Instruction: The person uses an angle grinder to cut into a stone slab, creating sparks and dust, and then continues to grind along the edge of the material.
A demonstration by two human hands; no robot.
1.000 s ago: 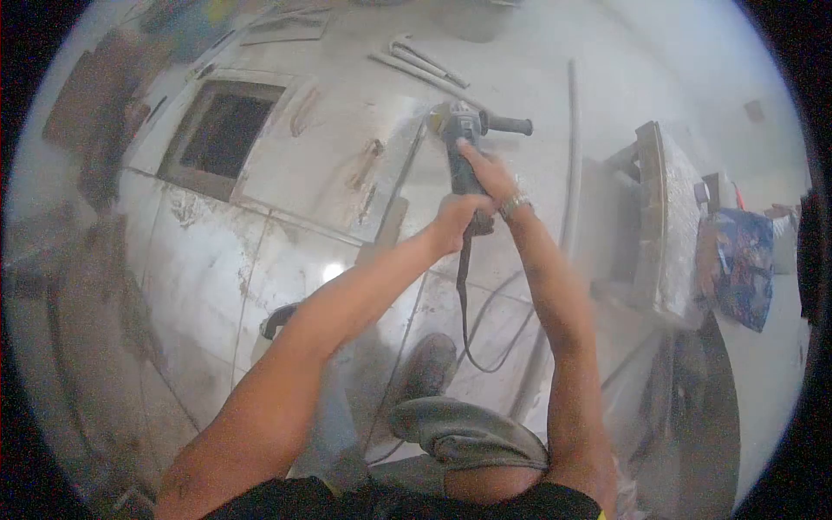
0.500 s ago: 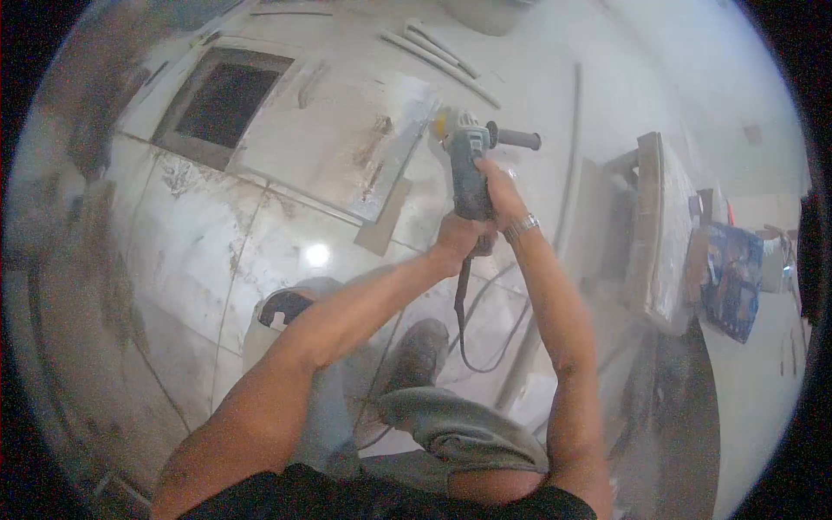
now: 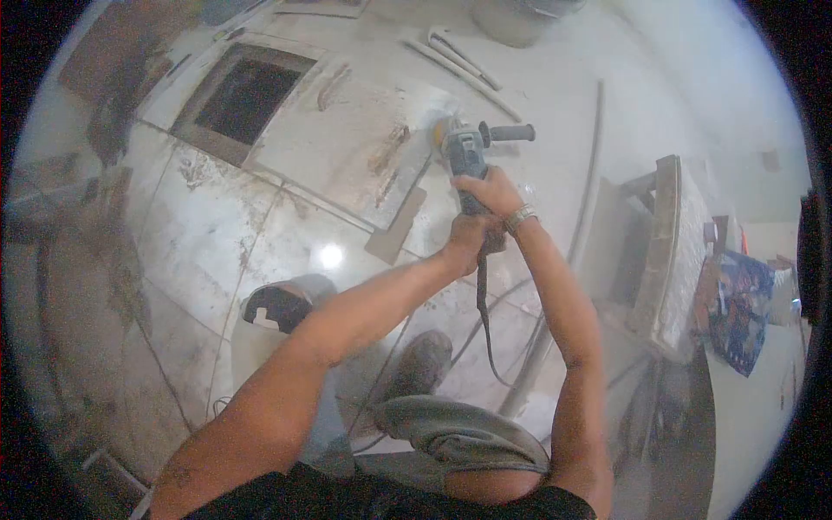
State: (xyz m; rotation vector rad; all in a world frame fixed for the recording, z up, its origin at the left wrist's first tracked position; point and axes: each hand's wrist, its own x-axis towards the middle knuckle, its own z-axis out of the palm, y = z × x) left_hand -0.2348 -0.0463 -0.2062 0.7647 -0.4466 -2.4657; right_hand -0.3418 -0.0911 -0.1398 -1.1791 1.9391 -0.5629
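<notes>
Both my hands are closed round an angle grinder [image 3: 468, 156] with a grey-black body, a side handle pointing right and a yellowish guard at its head. My left hand [image 3: 472, 238] grips the rear end, where the power cord leaves. Further forward, my right hand [image 3: 492, 192] wraps the body; a metal watch is on that wrist. The grinder's head is at the right edge of a large pale tile [image 3: 347, 139] with brown stains. Whether the disc touches the tile is hidden by haze and dust.
A square dark opening [image 3: 247, 100] lies left of the tile. Long thin strips [image 3: 464, 78] lie beyond the grinder. A bucket [image 3: 286, 303] stands by my left arm. To the right are a wrapped panel [image 3: 672, 251] and a blue bag [image 3: 741, 312]. The grinder's cord [image 3: 485, 316] trails near my foot.
The view has shifted, so the floor sits lower and further right. My right hand has moved its thumb across the grinder's body, and the grinder's head is now nearer the tile's edge.
</notes>
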